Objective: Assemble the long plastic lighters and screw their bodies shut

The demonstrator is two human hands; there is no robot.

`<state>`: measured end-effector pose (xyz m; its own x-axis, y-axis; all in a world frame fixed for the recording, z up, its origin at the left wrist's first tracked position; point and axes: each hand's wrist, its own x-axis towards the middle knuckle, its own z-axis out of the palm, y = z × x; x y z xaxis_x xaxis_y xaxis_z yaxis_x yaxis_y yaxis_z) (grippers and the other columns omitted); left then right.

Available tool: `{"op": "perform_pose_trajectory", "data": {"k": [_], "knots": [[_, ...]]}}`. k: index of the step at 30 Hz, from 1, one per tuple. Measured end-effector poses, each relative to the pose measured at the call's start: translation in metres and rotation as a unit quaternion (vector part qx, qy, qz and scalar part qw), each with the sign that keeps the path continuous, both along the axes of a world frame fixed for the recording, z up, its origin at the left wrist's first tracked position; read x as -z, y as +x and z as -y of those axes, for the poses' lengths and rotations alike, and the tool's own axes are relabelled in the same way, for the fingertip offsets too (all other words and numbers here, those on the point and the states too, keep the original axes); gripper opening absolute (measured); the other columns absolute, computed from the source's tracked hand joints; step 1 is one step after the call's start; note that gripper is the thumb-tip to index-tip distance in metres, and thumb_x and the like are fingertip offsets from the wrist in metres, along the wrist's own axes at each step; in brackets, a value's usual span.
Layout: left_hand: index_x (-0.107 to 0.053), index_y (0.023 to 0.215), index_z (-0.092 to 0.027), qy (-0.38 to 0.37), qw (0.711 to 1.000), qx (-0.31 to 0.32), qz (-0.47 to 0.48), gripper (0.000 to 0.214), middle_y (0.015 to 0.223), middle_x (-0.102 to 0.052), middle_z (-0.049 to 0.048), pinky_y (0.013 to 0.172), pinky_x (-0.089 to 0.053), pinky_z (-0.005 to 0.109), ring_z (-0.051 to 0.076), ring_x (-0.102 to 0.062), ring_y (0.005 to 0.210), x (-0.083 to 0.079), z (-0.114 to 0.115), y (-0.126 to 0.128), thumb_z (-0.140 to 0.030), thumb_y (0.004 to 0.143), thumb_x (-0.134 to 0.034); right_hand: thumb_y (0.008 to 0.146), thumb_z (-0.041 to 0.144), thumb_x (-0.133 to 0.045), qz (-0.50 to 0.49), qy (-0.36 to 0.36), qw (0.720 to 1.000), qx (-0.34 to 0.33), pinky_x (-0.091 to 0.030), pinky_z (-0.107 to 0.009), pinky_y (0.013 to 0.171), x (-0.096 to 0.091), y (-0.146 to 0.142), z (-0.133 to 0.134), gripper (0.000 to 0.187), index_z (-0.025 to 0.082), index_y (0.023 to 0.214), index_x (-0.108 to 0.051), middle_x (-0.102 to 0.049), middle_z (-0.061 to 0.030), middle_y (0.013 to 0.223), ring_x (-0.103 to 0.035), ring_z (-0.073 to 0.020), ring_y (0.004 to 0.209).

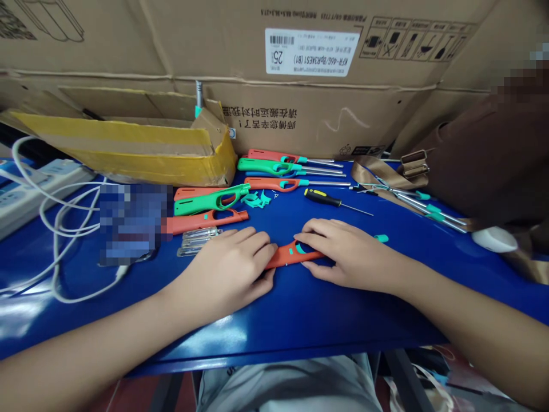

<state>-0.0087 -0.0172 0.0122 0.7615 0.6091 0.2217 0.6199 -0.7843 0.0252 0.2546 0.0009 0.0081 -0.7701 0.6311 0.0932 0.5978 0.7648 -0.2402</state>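
Note:
An orange utility lighter [283, 256] with a turquoise trigger lies across the middle front of the blue table. My left hand [238, 263] is wrapped round its handle end. At the trigger end, my right hand [338, 252] pinches it between thumb and fingers. Both ends of the lighter are partly hidden by my hands. Just behind my left hand are several clear fuel tanks [197, 239]. A small turquoise cap [381, 238] sits beyond my right hand.
Finished-looking lighters [274, 167] lie at the back, near a screwdriver [321, 198] and turquoise triggers [257, 199]. Green and orange handle shells [206, 200] lie left of these. A yellow-taped box [171, 151], white cables [55, 252] and metal tubes [433, 210] flank them.

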Motion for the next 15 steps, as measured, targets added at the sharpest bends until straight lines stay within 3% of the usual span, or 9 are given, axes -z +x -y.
{"op": "perform_pose_trajectory", "data": {"k": [4, 8, 15], "knots": [[-0.071, 0.115, -0.011, 0.027, 0.999, 0.015, -0.011, 0.025, 0.098, -0.073, 0.0091, 0.073, -0.054, 0.040, 0.026, -0.069, 0.086, 0.0010, 0.0000, 0.0001, -0.024, 0.098, -0.058, 0.099, 0.024, -0.057, 0.047, 0.045, 0.998, -0.012, -0.057, -0.049, 0.089, -0.0026, -0.0019, 0.0040, 0.035, 0.011, 0.130, -0.065, -0.065, -0.0166, 0.121, -0.066, -0.0322, 0.105], [-0.070, 0.116, -0.012, 0.042, 0.999, 0.014, -0.002, 0.026, 0.098, -0.073, 0.0079, 0.075, -0.055, 0.041, 0.026, -0.070, 0.088, 0.0038, -0.0036, -0.0034, -0.026, 0.104, -0.052, 0.107, 0.032, -0.046, 0.053, 0.047, 0.997, -0.006, -0.057, -0.047, 0.086, -0.0017, -0.0019, 0.0023, 0.037, 0.011, 0.131, -0.065, -0.067, -0.0150, 0.114, -0.067, -0.0297, 0.099], [-0.069, 0.113, -0.013, 0.012, 0.999, 0.012, 0.033, 0.026, 0.097, -0.073, 0.0066, 0.074, -0.054, 0.039, 0.024, -0.071, 0.087, 0.0053, -0.0039, -0.0042, -0.028, 0.105, -0.049, 0.109, 0.038, -0.040, 0.051, 0.048, 0.998, 0.001, -0.051, -0.037, 0.075, -0.0026, -0.0005, -0.0002, 0.036, 0.017, 0.114, -0.069, -0.068, -0.0089, 0.105, -0.066, -0.0227, 0.084]]}}
